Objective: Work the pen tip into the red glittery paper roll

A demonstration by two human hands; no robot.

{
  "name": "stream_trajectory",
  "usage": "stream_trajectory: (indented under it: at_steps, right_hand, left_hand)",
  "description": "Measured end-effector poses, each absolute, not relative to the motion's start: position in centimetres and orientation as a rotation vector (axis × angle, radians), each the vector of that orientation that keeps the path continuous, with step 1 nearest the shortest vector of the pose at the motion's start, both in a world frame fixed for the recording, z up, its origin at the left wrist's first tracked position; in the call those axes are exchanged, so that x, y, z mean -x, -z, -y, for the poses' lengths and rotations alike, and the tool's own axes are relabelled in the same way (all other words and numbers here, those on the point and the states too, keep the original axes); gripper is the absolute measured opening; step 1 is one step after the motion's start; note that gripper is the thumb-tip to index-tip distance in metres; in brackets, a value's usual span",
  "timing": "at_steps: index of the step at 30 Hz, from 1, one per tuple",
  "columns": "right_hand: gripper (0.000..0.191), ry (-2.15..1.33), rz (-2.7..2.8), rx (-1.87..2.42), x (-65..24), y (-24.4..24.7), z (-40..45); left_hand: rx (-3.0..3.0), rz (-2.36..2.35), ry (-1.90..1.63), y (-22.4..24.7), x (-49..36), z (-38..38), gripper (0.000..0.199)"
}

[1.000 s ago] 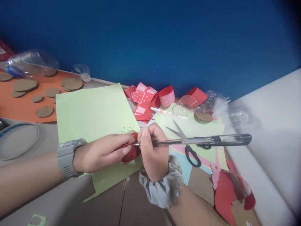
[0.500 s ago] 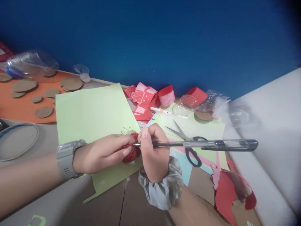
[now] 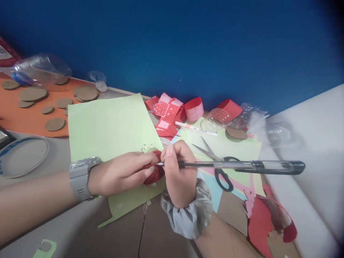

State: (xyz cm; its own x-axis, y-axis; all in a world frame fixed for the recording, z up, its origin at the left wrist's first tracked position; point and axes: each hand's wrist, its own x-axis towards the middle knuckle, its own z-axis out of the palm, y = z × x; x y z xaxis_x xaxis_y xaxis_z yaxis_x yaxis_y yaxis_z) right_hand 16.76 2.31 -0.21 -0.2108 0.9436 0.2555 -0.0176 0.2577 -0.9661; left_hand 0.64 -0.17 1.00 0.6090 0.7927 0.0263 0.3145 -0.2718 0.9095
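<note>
A clear-barrelled pen is pinched in my right hand, its tip pointing left at a small dark-red patterned piece. My left hand, with a grey watch on the wrist, presses that red piece onto a light green sheet. Above the piece, a zigzag line is drawn on the green sheet. The fingertips of both hands are close together at the red piece. A grey scrunchie circles my right wrist.
Scissors lie open on coloured sheets to the right. Red paper rings and a marker are behind. Cardboard discs sit on orange paper at left, near a plastic bottle. Red scraps are at lower right.
The whole scene has shifted slightly to the right in view. Both hands keep their hold, and the pen tip stays at the red piece.
</note>
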Motion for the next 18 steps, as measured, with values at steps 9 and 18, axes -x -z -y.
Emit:
stream_trajectory:
  at_steps: [9,18]
  right_hand:
    - [0.031,-1.171,1.491,0.918,-16.82,0.37,-2.29]
    - [0.031,-1.145,1.492,0.919,-16.75,0.11,-2.26]
  left_hand:
    - [-1.905,-0.884,-0.578,-1.26,-0.67,0.07,0.018]
    - [-1.903,-0.890,-0.572,-1.33,-0.61,0.13,0.016]
